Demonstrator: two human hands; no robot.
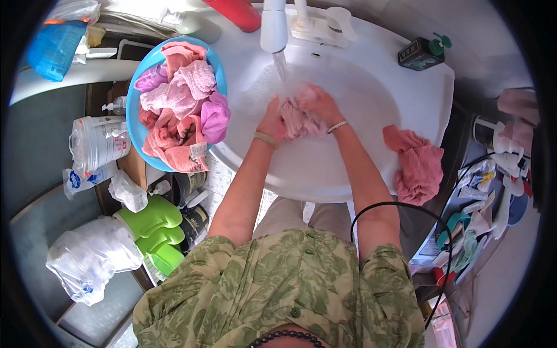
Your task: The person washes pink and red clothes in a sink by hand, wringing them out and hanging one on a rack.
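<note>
A wet pink cloth is bunched between my two hands in the white washbasin. My left hand holds its left side, with the fingers partly hidden. Gripping the upper right part is my right hand, slightly blurred. Water runs from the faucet just above the cloth, and foamy water lies in the bowl. At the left, a blue plastic basin holds a heap of pink, red and purple towels. A reddish-pink towel hangs over the washbasin's right edge.
On the washbasin's back rim are a pale pump bottle, a red container and a faucet base. A dark pump bottle lies at the right corner. A black cable loops over my right arm.
</note>
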